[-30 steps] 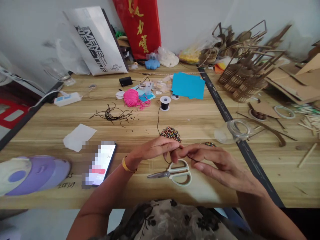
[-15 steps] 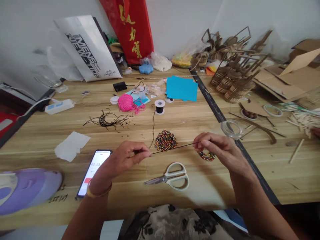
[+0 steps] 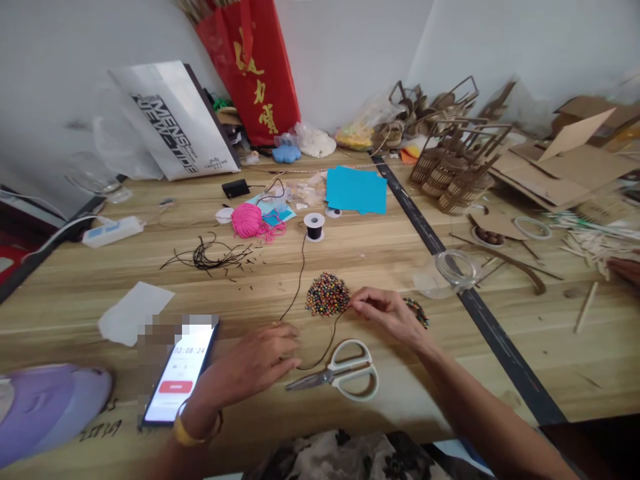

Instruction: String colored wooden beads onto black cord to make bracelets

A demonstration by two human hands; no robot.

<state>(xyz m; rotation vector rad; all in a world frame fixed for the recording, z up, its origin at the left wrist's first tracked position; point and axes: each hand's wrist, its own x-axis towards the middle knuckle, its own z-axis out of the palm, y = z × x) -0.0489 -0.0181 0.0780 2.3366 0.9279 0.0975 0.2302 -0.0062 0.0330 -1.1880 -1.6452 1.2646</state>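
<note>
A heap of small multicoloured beads (image 3: 327, 295) lies on the wooden table. At its right edge, the fingers of my right hand (image 3: 387, 312) pinch a black cord (image 3: 333, 340) that sags leftward towards my left hand. My left hand (image 3: 257, 360) hovers low over the table, palm down, fingers loosely spread and nothing visibly gripped. Scissors with pale handles (image 3: 350, 372) lie between my forearms. Behind the beads stands a white spool of black cord (image 3: 315, 227), its loose end running to my left hand. A beaded ring (image 3: 419, 312) is partly hidden behind my right hand.
A lit phone (image 3: 181, 373) lies beside my left wrist. Pink yarn (image 3: 247, 220), blue sheets (image 3: 356, 190) and cut black cords (image 3: 205, 255) are farther back. A clear tape roll (image 3: 456, 268) sits at right. Another person's hand (image 3: 625, 269) shows at the right edge.
The cord, formerly taut between both hands, now hangs slack. My right hand has moved left to the beads and left the beaded ring; my left hand has lowered and opened. The view has shifted slightly.
</note>
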